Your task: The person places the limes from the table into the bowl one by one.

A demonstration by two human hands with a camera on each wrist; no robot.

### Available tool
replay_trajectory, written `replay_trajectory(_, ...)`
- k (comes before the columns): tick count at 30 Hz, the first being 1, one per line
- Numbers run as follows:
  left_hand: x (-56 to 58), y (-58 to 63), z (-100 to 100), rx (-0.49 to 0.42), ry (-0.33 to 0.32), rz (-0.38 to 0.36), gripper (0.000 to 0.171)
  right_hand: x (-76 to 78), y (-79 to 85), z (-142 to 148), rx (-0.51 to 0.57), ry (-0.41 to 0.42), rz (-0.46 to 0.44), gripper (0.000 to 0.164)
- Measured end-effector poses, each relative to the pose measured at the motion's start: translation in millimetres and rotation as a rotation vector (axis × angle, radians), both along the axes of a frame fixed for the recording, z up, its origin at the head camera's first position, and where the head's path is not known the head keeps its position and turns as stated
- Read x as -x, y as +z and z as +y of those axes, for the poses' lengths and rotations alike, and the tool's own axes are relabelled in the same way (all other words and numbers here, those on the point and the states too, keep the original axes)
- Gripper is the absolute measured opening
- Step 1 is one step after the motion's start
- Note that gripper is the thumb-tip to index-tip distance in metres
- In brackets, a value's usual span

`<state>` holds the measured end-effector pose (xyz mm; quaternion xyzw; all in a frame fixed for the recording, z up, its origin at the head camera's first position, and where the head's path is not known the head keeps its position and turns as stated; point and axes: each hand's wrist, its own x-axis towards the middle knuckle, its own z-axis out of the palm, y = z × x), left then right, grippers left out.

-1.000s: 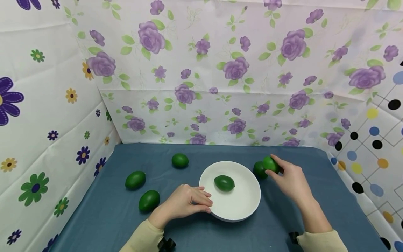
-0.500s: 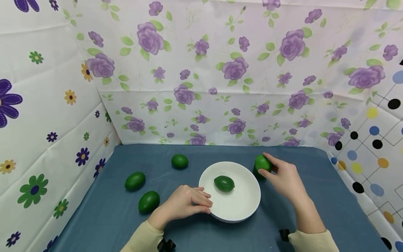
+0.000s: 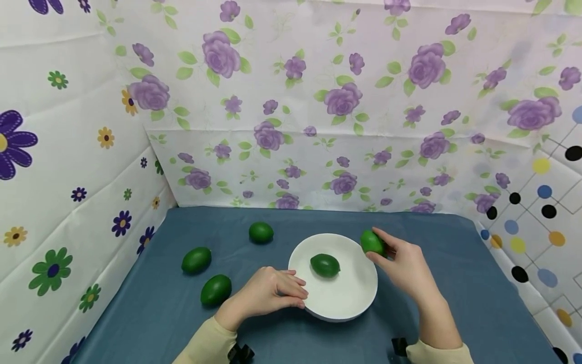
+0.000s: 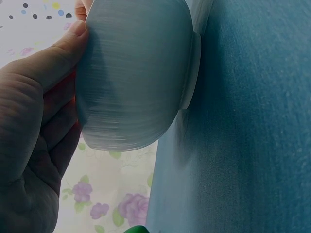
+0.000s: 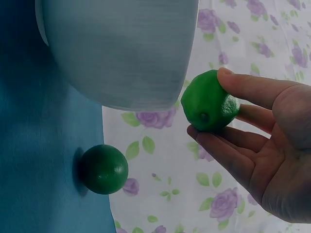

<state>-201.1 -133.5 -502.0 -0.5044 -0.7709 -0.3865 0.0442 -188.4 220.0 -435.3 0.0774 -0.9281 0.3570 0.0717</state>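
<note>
A white bowl (image 3: 343,298) stands on the blue cloth with one lime (image 3: 325,265) inside it. My left hand (image 3: 268,293) holds the bowl's near left rim, with the thumb against the outer wall (image 4: 131,73) and the fingers over the edge. Above the cloth, my right hand (image 3: 402,258) pinches a second lime (image 3: 373,242) between thumb and fingertips, close by the bowl's right rim. In the right wrist view, that bright green lime (image 5: 209,102) is level with the rim. Another lime (image 5: 103,169) rests on the cloth below it, largely hidden in the head view.
Left of the bowl lie several limes: one at the back (image 3: 261,232), one at the far left (image 3: 196,260) and one by my left wrist (image 3: 215,290). A flowered sheet (image 3: 268,167) rises behind the blue cloth (image 3: 150,313), with patterned sheets at both sides.
My right hand has carried its lime leftward, from above the lime on the cloth to the bowl's right rim. My left hand and the bowl have stayed put.
</note>
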Motion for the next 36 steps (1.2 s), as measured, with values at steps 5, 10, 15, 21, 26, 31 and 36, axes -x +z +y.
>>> replay_trajectory(5,-1.0,-0.6,0.7,0.002,-0.006,-0.004,0.019,-4.8,-2.6,-1.8,0.011,0.016,-0.008,0.066)
replay_trajectory(10,-1.0,0.7,0.8,-0.003,-0.008,-0.001,0.019,-6.5,-1.5,-4.1,0.047,0.048,-0.025,0.066)
replay_trajectory(15,0.2,1.5,0.3,0.0,-0.008,0.007,0.018,-7.4,1.0,-6.3,0.048,0.067,-0.032,0.065)
replay_trajectory(21,0.5,1.8,-0.8,0.001,-0.005,0.011,0.019,-9.3,0.5,-12.0,0.039,0.104,-0.032,0.065)
replay_trajectory(26,0.5,2.0,-0.3,0.005,-0.009,0.022,0.019,-12.1,-2.3,-18.6,-0.014,0.149,-0.018,0.064)
replay_trajectory(31,-0.2,2.6,0.4,0.011,-0.006,0.009,0.018,-12.7,-4.9,-24.7,-0.046,0.175,-0.031,0.064)
replay_trajectory(36,-0.9,2.2,0.5,0.009,0.002,-0.002,0.019,-12.1,-6.4,-32.2,-0.089,0.192,-0.05,0.064)
